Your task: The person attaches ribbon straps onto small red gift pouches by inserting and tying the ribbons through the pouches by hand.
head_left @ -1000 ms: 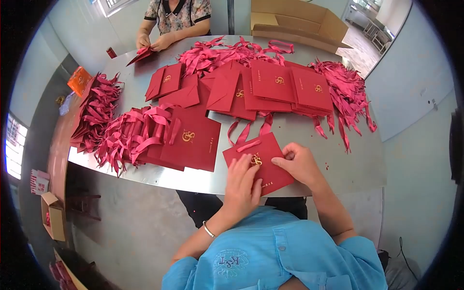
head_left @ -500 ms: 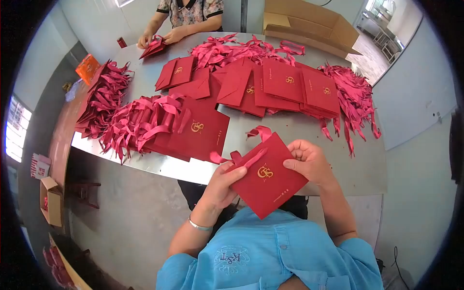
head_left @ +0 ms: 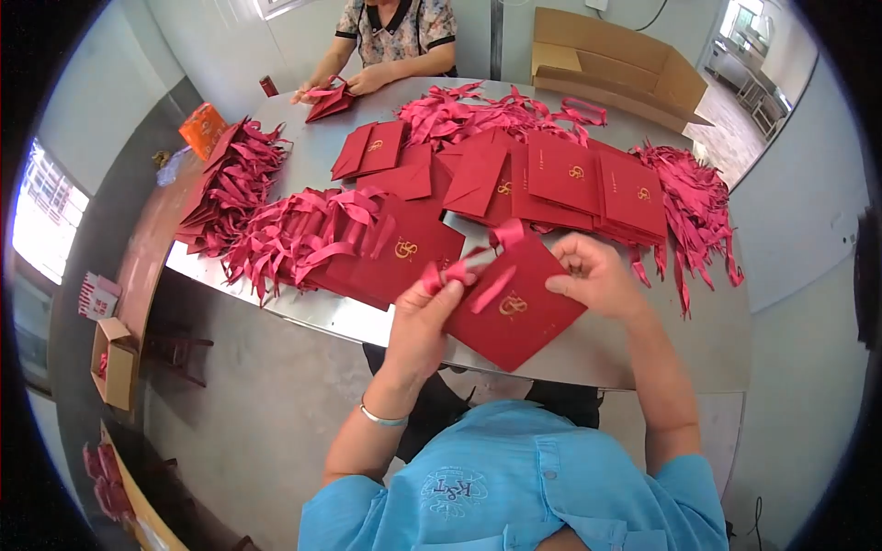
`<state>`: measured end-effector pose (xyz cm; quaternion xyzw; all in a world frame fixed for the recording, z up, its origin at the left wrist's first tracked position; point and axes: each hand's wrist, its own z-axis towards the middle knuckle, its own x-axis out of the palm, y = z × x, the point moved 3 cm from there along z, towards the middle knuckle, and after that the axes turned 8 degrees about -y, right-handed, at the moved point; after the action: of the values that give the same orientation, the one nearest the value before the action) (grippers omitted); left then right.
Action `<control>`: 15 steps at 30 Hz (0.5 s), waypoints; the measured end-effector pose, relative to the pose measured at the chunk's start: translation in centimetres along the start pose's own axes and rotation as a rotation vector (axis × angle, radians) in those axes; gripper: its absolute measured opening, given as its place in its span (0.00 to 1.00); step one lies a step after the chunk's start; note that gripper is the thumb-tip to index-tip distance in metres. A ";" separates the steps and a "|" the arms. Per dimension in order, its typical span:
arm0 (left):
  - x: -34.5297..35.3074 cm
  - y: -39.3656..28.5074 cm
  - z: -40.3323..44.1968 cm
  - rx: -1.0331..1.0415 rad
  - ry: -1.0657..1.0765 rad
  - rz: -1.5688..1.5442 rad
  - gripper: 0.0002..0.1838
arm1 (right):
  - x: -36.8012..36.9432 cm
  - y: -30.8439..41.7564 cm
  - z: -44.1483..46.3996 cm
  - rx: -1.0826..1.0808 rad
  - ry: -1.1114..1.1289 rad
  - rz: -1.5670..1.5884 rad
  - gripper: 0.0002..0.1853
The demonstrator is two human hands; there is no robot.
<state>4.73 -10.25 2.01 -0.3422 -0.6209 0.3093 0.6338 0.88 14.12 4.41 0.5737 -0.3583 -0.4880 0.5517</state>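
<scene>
A flat red paper gift bag (head_left: 528,335) with a gold logo is held tilted between my two hands, above the near edge of the table. My left hand (head_left: 421,321) is closed on its left edge, thumb on the front, with a loop of pink ribbon handle (head_left: 439,275) at the fingers. At the bag's right corner, my right hand (head_left: 599,278) pinches the paper with the thumb in front; the fingers behind are partly hidden. Another ribbon end (head_left: 493,290) lies across the bag's front. Just beyond my left hand is a stack of matching bags (head_left: 418,234).
Piles of red bags (head_left: 560,174) and ribbon handles (head_left: 478,115) cover much of the metal table (head_left: 707,340). Across it, a co-worker's hands (head_left: 367,78) handle another red bag (head_left: 329,101). An open cardboard box (head_left: 606,60) stands behind; a stool (head_left: 184,358) is at left.
Both hands have lifted the bag slightly away from my body, and it tilts more. My left fingers have shifted upward along the ribbon side. The whole view has shifted a little.
</scene>
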 end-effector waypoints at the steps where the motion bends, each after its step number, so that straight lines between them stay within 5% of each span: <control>1: 0.1 -1.0 0.1 0.028 -0.038 -0.056 0.10 | 0.3 0.7 1.2 -0.033 0.002 -0.112 0.14; 8: -2.7 -5.9 1.8 0.481 -0.245 0.013 0.10 | 5.7 -1.7 10.3 -0.112 0.138 0.101 0.18; 12: -7.2 -5.4 3.8 0.433 -0.299 0.083 0.09 | 8.8 -5.0 11.7 -0.044 0.028 0.044 0.17; 15: -7.7 -5.4 3.3 0.496 -0.312 0.148 0.07 | 9.6 -6.6 10.7 -0.474 -0.214 -0.369 0.20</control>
<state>0.93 -19.46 2.01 -0.1696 -0.5899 0.5456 0.5706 -7.63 2.84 -2.72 0.4297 -0.1807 -0.7073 0.5314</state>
